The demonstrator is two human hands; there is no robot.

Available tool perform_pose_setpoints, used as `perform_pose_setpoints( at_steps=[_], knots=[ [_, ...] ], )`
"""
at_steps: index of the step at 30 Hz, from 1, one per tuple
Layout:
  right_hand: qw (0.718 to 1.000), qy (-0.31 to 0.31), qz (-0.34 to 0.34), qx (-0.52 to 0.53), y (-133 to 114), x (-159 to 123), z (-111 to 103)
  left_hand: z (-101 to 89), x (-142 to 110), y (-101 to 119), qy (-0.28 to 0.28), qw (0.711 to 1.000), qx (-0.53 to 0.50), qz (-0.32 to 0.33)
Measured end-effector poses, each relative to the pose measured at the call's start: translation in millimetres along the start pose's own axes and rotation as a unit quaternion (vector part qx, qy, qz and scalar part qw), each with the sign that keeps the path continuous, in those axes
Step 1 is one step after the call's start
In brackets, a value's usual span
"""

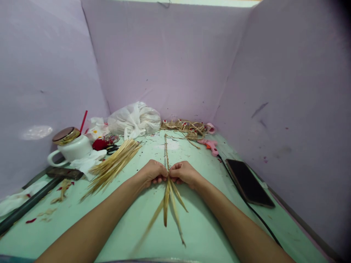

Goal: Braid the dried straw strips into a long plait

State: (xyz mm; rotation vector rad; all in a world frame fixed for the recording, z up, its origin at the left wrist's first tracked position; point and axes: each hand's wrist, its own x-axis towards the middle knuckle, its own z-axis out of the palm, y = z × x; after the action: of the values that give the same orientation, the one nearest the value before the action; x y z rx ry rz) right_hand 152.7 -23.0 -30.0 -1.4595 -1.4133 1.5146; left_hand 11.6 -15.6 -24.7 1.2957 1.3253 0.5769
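A thin braid of dried leaf strips [166, 148] runs away from me along the middle of the table. My left hand [155, 171] and my right hand [183, 172] meet at its near end, fingers closed in a pinch on either side. From between them several loose pale strips [172, 204] fan out toward me; the leftmost is blurred. The exact grip point is partly hidden by my fingertips. Left of my left hand lies a bundle of dried strips [115, 166].
At left stand a white mug [75, 149] with a lidded jar on it and a hammer [33, 201]. Farther back are a plastic bag [135, 118] and twine pieces [183, 126]. On the right lie a pink glue gun [210, 145], its black cord and a dark phone [249, 182].
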Motion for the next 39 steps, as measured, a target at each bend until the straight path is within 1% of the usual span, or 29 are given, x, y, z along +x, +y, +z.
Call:
perform_pose_setpoints(
  at_steps=[3,7,9,14,16,19,22,26,29,32,35,39],
  knots=[
    [1.000,0.016,-0.019,-0.006,0.6,0.2,2.2,-0.6,0.0,-0.7,-0.013,1.000,-0.005,0.006],
    [1.000,0.004,-0.017,-0.001,0.2,-0.2,1.1,0.4,-1.9,0.6,-0.026,1.000,-0.006,0.013],
    [1.000,0.003,-0.012,0.000,-0.3,-0.2,1.2,1.6,-2.5,1.5,-0.026,1.000,0.000,0.014],
    [0.999,0.032,-0.014,0.003,-1.2,-0.9,3.5,3.1,-2.2,1.9,-0.009,1.000,0.010,0.007],
    [1.000,0.018,-0.015,0.002,-1.0,-1.7,3.2,2.6,-2.4,2.0,-0.008,1.000,0.024,-0.003],
    [1.000,-0.021,-0.006,0.004,-0.6,-2.9,1.5,2.0,-3.8,3.4,-0.021,0.998,0.044,-0.027],
    [0.999,-0.042,-0.002,0.016,-1.1,-3.9,0.3,3.5,-5.9,6.4,-0.023,0.998,0.035,-0.042],
    [0.998,-0.061,0.006,0.036,-3.6,-6.1,-0.1,6.9,-7.1,9.1,-0.016,0.999,0.000,-0.034],
    [0.996,-0.072,0.020,0.045,-3.8,-6.7,-1.9,7.2,-6.5,8.4,-0.029,0.998,-0.041,-0.035],
    [0.993,-0.092,0.009,0.075,-1.4,-5.3,-5.7,5.2,-6.3,6.7,-0.049,0.996,-0.068,-0.031],
    [0.991,-0.095,0.007,0.089,1.2,-2.9,-9.7,3.2,-7.1,5.6,-0.057,0.997,-0.054,-0.025],
    [0.992,-0.093,0.023,0.082,2.4,-0.6,-12.1,2.3,-7.3,5.1,-0.045,0.999,-0.022,-0.015]
  ],
)
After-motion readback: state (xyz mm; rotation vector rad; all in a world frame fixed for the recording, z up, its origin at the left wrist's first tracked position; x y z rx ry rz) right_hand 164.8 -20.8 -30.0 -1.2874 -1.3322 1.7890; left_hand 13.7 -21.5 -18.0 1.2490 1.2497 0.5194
